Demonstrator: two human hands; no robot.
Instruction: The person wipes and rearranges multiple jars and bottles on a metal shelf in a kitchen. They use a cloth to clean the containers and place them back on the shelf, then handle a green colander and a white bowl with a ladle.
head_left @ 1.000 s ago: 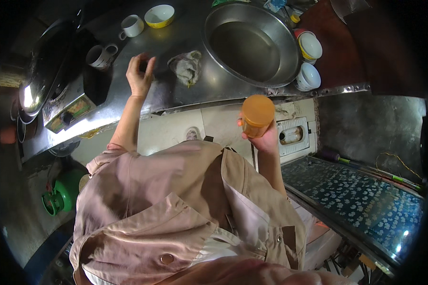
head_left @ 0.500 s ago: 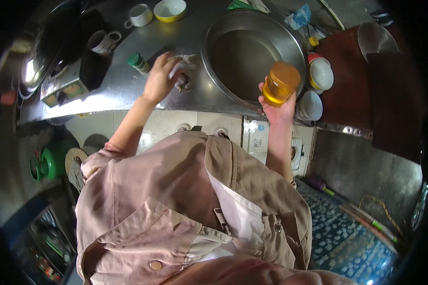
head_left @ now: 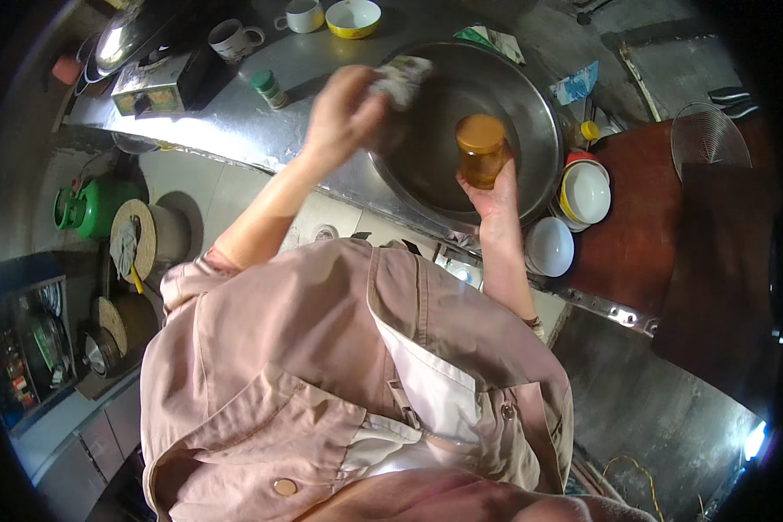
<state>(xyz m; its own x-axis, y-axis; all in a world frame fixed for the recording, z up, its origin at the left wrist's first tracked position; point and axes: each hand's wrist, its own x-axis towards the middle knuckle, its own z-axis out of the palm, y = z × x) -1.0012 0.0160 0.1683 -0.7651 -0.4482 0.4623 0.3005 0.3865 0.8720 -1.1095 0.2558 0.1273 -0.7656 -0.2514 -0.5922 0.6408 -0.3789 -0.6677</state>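
Observation:
My left hand [head_left: 346, 117] is closed on a crumpled whitish cloth [head_left: 402, 83], lifted at the left rim of a wide metal basin [head_left: 544, 113]. Motion blurs the fingers a little. In my right hand [head_left: 494, 196] is a jar [head_left: 483, 152] with an orange-brown lid and amber sides, upright above the basin's right half. My right fingers wrap round its lower part. On the metal counter left of my left hand stands a small green-capped shaker bottle [head_left: 270, 90].
Two mugs [head_left: 233, 40] and a yellow bowl [head_left: 353, 19] stand at the back left, near a gas stove [head_left: 152, 87]. White bowls [head_left: 550, 247] sit right of the basin, beside a red-brown board [head_left: 622, 252]. A wire strainer [head_left: 710, 136] lies farther right.
My left hand has picked the cloth up off the counter and carried it right to the basin. The jar has moved slightly left over the basin. The whole view has turned.

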